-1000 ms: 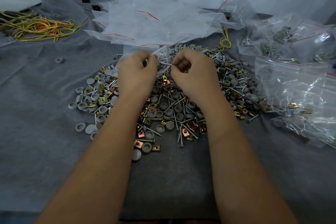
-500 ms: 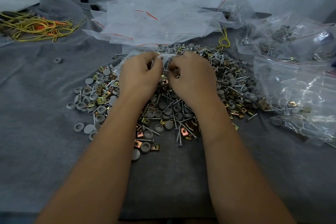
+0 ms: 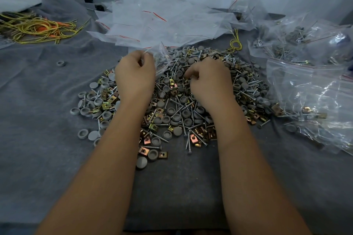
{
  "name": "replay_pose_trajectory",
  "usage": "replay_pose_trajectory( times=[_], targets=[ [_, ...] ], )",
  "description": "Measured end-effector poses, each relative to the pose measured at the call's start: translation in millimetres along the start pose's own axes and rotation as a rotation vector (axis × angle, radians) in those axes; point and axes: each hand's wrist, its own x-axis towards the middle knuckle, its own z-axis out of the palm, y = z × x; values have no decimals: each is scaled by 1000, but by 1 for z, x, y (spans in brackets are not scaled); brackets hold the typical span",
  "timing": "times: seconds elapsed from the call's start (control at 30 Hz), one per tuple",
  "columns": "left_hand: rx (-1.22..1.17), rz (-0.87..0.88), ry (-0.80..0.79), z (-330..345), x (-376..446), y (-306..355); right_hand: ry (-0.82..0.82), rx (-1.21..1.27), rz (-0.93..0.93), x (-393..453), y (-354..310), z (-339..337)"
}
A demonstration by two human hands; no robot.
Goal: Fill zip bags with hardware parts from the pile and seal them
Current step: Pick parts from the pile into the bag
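Left hand (image 3: pixel 134 77) pinches zip bag (image 3: pixel 162 57) rim; right hand (image 3: pixel 209 79) fingers curled into pile (image 3: pixel 172 105), grasp unclear

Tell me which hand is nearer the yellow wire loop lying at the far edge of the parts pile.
Right. The right hand sits on the pile just below and left of the yellow wire loop; the left hand is farther left, gripping a clear bag.

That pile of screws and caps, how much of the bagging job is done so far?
Some is done: filled zip bags lie at the right with parts inside. In hand: the left hand holds a small clear bag with a few parts in it, while the right hand picks in the pile. Much is left: the pile is large, and a heap of empty bags waits behind it.
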Motion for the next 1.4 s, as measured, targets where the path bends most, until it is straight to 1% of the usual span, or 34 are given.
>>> replay_pose_trajectory(
  times=[0.1,0.23,0.33,0.47,0.67,0.77,0.97,1.2,1.33,1.4],
  targets=[
    [-5,-3,2,0,0,0,-66,-68,-55,-1,-2,1],
    [5,5,-3,1,1,-1,-89,-146,-89,-1,-1,4],
    [9,2,-2,1,2,-2,-94,-209,-72,-2,0,6],
    [12,2,-5,2,1,-2,-89,-213,-24,-5,2,6],
    [24,6,-8,2,1,-2,-254,-163,0,-5,2,-1],
    [27,5,-11,3,1,-3,-294,-155,1,-5,2,-3],
    [31,12,-22,3,1,-4,-213,-152,7,-5,3,-1],
    [12,-5,-35,4,2,-4,-87,-191,-54,-4,2,0],
    [26,-14,-31,5,1,-5,39,-174,-87,-1,3,1],
    [22,-16,-28,5,1,-5,133,-64,-82,0,1,0]
  ],
)
